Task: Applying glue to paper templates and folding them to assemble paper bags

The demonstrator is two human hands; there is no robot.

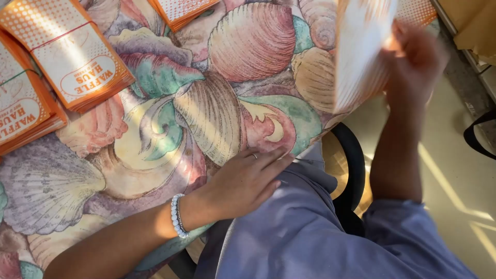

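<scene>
Here, left hand (pixel 245 181) rests fingers flat on the tablecloth (pixel 170 119); right hand (pixel 413 57) grips a blurred paper sleeve (pixel 361 51).

Looking like smooth, faintly glossy cloth or oilcloth, the seashell-printed table cover (pixel 217 108), with the left hand (pixel 245 181) lying flat on it, wearing a thin shiny metal ring (pixel 254 155) and a bracelet of smooth pearly beads (pixel 177 216). Showing as matt paper or thin card, orange and white with a dotted print, the bundled stacks of sleeves (pixel 77 62), each bound by a thin band, and likewise the blurred piece (pixel 361 51) in the right hand (pixel 413 57), probably the same paper. Appearing as soft matt woven cloth, the lavender trousers (pixel 310 232); looking like smooth dark plastic, the chair edge (pixel 354 165).
</scene>
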